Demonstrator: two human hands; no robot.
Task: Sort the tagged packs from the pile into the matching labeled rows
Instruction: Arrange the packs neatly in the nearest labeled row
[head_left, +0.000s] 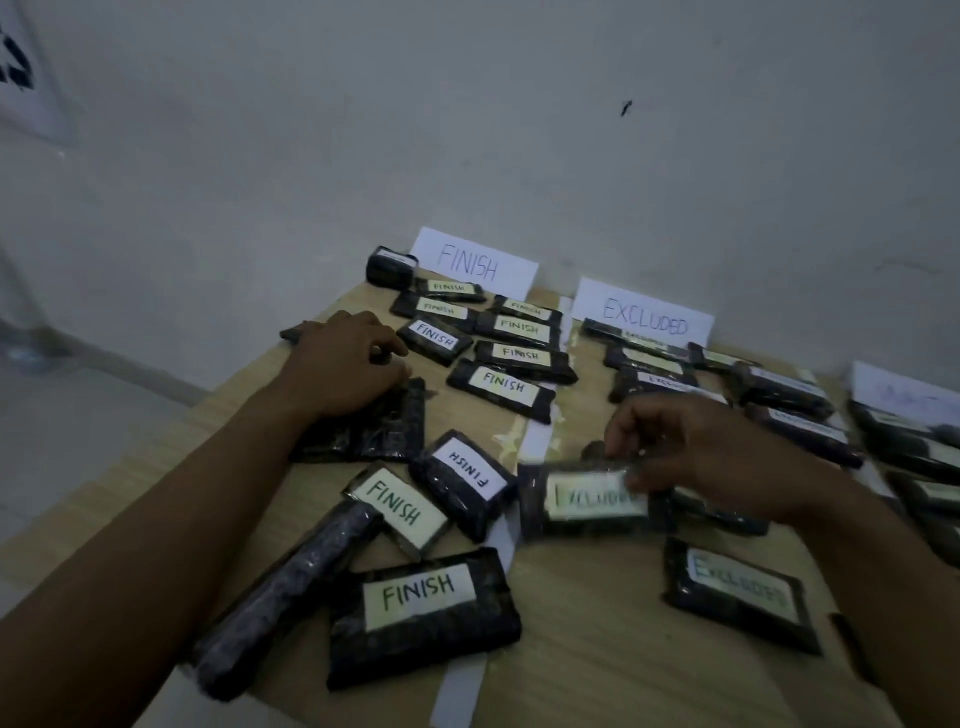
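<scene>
Dark plastic packs with white tags lie on a wooden table (597, 649). My left hand (345, 366) rests with curled fingers on an untagged-side dark pack (379, 434) at the left. My right hand (696, 449) pinches the far edge of a blurred pack tagged EXCLUDED (592, 499) near the middle. Several FINISH packs (511, 358) lie below the FINISH sign (470, 262). Several EXCLUDED packs (654, 382) lie below the EXCLUDED sign (644, 317). Nearer me are loose FINISH packs (421, 605) and another EXCLUDED pack (737, 592).
A white tape strip (462, 691) divides the FINISH and EXCLUDED rows. A third paper sign (909, 389), unreadable, heads a further row of packs (914, 447) at the far right. A white wall stands right behind the signs. The table's left edge drops to a tiled floor.
</scene>
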